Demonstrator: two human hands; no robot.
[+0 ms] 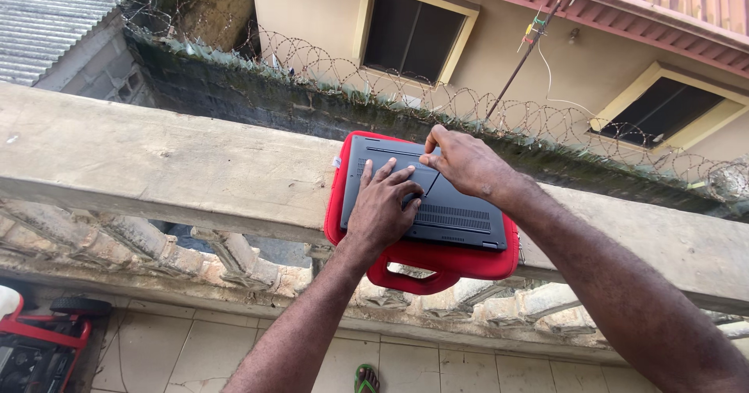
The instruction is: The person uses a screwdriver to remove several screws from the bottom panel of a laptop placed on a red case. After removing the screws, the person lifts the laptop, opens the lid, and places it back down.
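- Dark grey laptop (pixel 437 198), flat and rectangular, underside up, matte shell with a band of fine vent slits along the 6 o'clock edge.
- Lying on a bright red padded sleeve (pixel 437 259), soft-looking, with a looped carry handle hanging off at 6 o'clock.
- Both set on the broad top of a concrete balustrade rail (pixel 156 167), rough, pale and stained, running from 9 o'clock to 3 o'clock; moulded balusters below, chipped and weathered.
- Left hand (pixel 382 209) laid flat on the laptop's base, fingers spread apart, pointing toward 12 o'clock, palm pressing down.
- Right hand (pixel 460 163) at 1 o'clock of the left, fingertips pressed together, pinching a thin dark tool against the shell; tool tip too small to make out.
- Coiled razor wire (pixel 374 81) along a mossy block wall at 12 o'clock.
- Pale floor tiles (pixel 195 346) at 6 o'clock, a green sandal (pixel 366 379) on them, a red-framed machine (pixel 35 346) at 8 o'clock.
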